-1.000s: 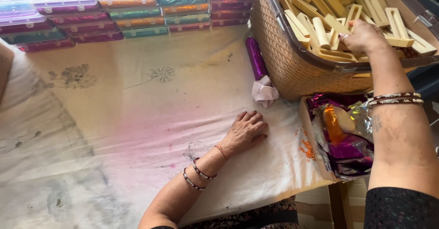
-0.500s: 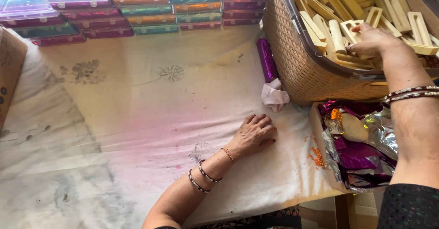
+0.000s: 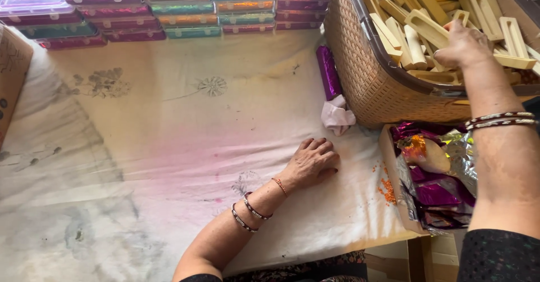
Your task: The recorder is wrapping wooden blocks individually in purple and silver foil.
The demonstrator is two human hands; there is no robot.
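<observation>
Wooden sticks [image 3: 430, 28] fill the basket [image 3: 371, 85]; right hand [image 3: 462, 44] has its fingers closed around one, left hand [image 3: 310, 161] lies flat, fingers loose, on the tabletop [image 3: 169, 147].

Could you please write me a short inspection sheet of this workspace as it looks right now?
Surface: white cloth, stained pink and grey.
Job's things: pale wooden pieces piled in a woven basket.
Clutter: purple foil roll; stacked plastic boxes; box of foil scraps; orange crumbs.
Grippers: right hand among the wooden pieces; left hand flat on the cloth.
Cables: nothing seen.
Surroundings: cardboard at left edge.
</observation>
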